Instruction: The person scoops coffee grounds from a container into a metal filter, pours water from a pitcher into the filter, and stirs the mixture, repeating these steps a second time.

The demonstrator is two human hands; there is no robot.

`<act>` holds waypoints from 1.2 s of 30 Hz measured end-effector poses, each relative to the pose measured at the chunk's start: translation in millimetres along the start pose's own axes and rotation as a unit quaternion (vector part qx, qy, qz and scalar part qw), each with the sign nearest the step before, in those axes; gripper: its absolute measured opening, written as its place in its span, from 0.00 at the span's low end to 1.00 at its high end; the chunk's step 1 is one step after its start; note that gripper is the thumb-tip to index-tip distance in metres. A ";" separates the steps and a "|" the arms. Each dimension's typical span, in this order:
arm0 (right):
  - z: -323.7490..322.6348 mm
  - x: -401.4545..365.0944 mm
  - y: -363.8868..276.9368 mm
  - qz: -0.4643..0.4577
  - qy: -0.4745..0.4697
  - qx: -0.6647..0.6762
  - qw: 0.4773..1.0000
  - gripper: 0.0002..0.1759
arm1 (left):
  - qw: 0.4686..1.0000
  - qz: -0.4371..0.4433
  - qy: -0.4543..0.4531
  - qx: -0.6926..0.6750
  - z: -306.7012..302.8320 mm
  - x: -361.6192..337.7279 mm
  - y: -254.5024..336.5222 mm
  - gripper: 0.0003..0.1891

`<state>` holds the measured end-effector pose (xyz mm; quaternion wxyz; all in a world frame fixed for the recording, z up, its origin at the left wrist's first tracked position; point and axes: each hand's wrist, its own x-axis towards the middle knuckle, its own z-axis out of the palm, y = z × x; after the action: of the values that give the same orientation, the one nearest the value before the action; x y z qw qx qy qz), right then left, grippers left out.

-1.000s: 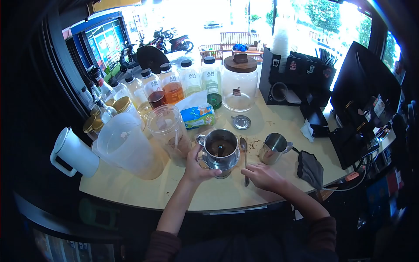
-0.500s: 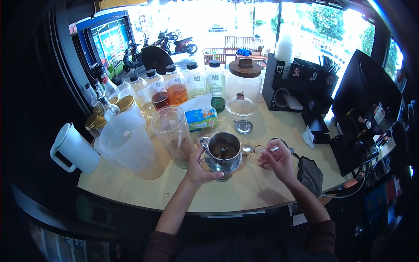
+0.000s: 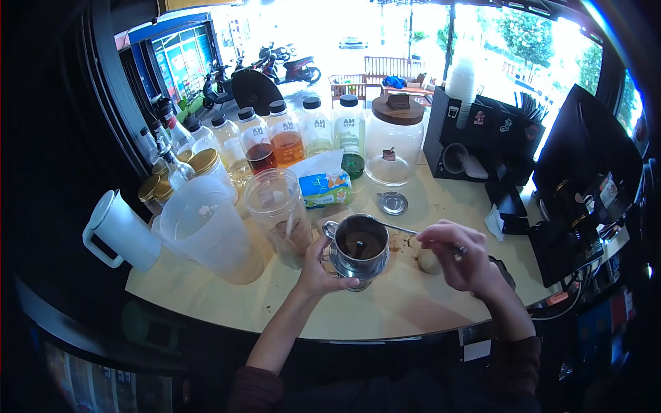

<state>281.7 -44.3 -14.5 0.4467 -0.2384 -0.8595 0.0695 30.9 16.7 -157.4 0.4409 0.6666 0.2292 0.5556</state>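
Observation:
My left hand point(image 3: 322, 272) is wrapped round the left side of a metal drip filter point(image 3: 361, 237), which sits over a cup and has dark brown matter inside. In my right hand point(image 3: 463, 256) a thin metal spoon point(image 3: 398, 228) is pinched, its far end at the filter's rim. Brown crumbs lie on the table between the filter and my right hand. A small round lid point(image 3: 393, 202) rests behind the filter. To the left stands a tall clear container point(image 3: 279, 220) with brown powder in it.
A large frosted pitcher point(image 3: 206, 227) and a white jug point(image 3: 121, 230) stand at the left. Behind are capped bottles point(image 3: 287, 148), a tissue pack point(image 3: 325, 190) and a glass jar point(image 3: 394, 151). A black organiser point(image 3: 482, 141) and a monitor point(image 3: 585, 165) are at the right.
My right hand has risen and turned, bringing the spoon from the table beside the filter up to its rim. The left hand still holds the filter. The view has shifted slightly.

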 end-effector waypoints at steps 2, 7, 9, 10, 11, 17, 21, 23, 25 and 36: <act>1.4 5.4 -1.1 -0.019 -0.044 -0.016 0.999 0.14 | 1.000 0.004 0.001 -0.011 0.6 0.3 -1.5 0.50; -1.9 12.4 -7.2 -0.082 -0.099 -0.025 0.991 0.16 | 1.000 -0.009 -0.002 -0.026 3.2 2.2 7.2 0.51; -2.0 16.6 -12.5 -0.095 -0.101 -0.068 0.988 0.16 | 1.000 -0.008 -0.002 -0.017 1.6 1.7 4.2 0.51; -0.3 18.5 -14.4 -0.109 -0.102 -0.112 0.982 0.16 | 1.000 -0.005 -0.002 -0.008 1.1 1.2 3.2 0.51; 4.4 18.9 -14.0 -0.108 -0.101 -0.112 0.983 0.16 | 1.000 -0.006 -0.003 -0.008 0.9 0.7 3.1 0.51; 21.9 15.6 -12.5 -0.151 -0.098 -0.072 0.981 0.18 | 0.999 -0.016 0.004 -0.031 3.0 0.3 5.7 0.51; 16.2 14.3 -3.9 -0.139 -0.093 -0.132 0.977 0.16 | 0.999 -0.007 0.001 -0.036 3.8 1.1 4.4 0.51; 17.1 14.9 -7.7 -0.134 -0.111 -0.115 0.978 0.17 | 0.999 -0.005 0.002 -0.045 4.5 1.4 5.6 0.51; 20.3 13.5 -10.9 -0.165 -0.120 -0.059 0.977 0.17 | 0.999 -0.006 0.003 -0.048 4.7 0.8 5.9 0.50; 16.0 9.8 -5.7 -0.153 -0.119 -0.059 0.979 0.22 | 1.000 -0.003 0.003 -0.025 2.2 0.1 5.6 0.48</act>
<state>262.1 -43.2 -14.8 0.3319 -0.1201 -0.9354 -0.0223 32.0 13.2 -152.7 0.4585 0.6529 0.2181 0.5621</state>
